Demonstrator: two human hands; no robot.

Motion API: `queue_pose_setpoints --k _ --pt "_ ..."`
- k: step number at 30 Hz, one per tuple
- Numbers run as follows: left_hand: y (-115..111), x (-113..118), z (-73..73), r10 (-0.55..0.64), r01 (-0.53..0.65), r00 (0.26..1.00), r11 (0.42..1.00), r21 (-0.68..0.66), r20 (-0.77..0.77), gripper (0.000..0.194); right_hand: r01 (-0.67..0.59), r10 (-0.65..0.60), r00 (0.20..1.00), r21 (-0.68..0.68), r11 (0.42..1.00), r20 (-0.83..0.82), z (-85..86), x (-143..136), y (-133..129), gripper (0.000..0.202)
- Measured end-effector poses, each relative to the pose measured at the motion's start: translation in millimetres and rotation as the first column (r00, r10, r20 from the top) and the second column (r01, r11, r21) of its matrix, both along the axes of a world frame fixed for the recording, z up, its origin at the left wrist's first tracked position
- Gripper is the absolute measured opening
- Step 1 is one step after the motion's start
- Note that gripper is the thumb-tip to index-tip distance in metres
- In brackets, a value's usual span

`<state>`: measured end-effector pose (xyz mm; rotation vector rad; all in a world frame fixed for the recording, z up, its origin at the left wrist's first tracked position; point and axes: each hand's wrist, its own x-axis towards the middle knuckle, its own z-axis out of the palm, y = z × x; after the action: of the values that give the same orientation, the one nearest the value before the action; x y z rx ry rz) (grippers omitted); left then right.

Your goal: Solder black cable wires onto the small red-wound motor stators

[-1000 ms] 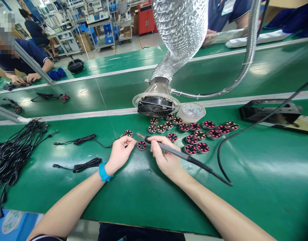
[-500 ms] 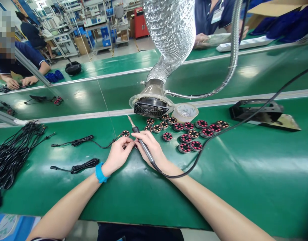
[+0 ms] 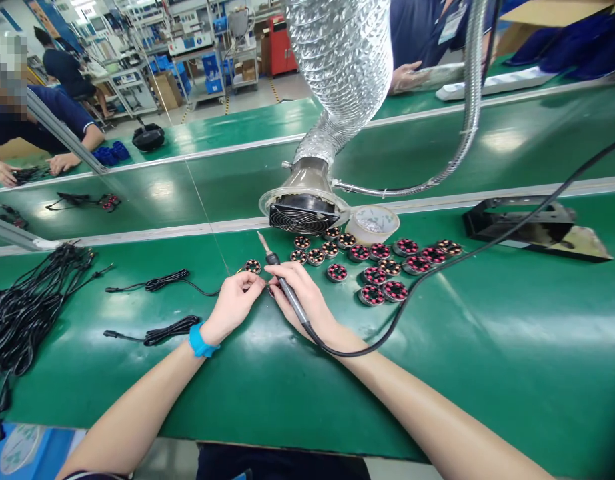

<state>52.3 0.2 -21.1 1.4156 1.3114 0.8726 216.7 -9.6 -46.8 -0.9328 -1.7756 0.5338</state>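
My left hand (image 3: pixel 236 297), with a blue band at the wrist, is closed in a pinch; what lies between its fingertips is hidden. A black cable (image 3: pixel 202 291) runs up to it from the left. In my right hand (image 3: pixel 307 297) is a soldering iron (image 3: pixel 290 293), its tip pointing up and away. The right fingertips also touch a small round part (image 3: pixel 271 291), mostly covered by the fingers. Just beyond the hands lies a copper-wound motor stator (image 3: pixel 253 267). A thin wire (image 3: pixel 207 217) hangs from above toward the left hand.
Several stators (image 3: pixel 372 275) sit to the right, near a white tub (image 3: pixel 372 224) and a fume extractor fan (image 3: pixel 303 217). A black metal stand (image 3: pixel 517 223) is further right. A coiled cable (image 3: pixel 172 330) and a cable heap (image 3: pixel 32 300) lie left. Co-workers sit across the bench.
My left hand has shifted slightly left, a little apart from the right one. The soldering iron stays in my right hand. The view has moved a little.
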Motion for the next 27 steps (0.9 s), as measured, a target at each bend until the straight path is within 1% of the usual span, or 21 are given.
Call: queue_pose_setpoints --k 6,12,16,21,27 --pt "2.0 -4.4 -2.8 0.028 -0.026 0.999 0.999 0.036 -0.046 0.02 -0.049 0.048 0.998 -0.045 0.998 -0.03 3.1 1.1 -1.7 0.041" --pt "3.0 -4.3 -5.0 0.021 -0.018 0.998 0.999 0.042 -0.06 0.021 -0.071 0.069 0.997 -0.068 0.995 -0.035 2.2 -1.0 -1.8 0.042" --pt "2.3 -3.9 -5.1 0.006 -0.004 0.998 0.999 0.032 -0.069 0.022 -0.038 0.034 0.998 -0.069 0.997 -0.06 1.0 -2.0 -1.4 0.042" --pt "-0.4 -2.4 -2.4 -0.028 0.029 0.997 0.999 0.025 -0.065 0.022 0.02 -0.034 0.996 -0.154 0.988 -0.087 -0.9 -2.5 -0.7 0.045" --pt "-2.0 -1.8 -2.4 -0.048 0.053 0.995 0.997 0.048 -0.092 0.023 0.041 -0.056 0.995 -0.17 0.985 -0.084 -0.2 -3.2 0.5 0.048"
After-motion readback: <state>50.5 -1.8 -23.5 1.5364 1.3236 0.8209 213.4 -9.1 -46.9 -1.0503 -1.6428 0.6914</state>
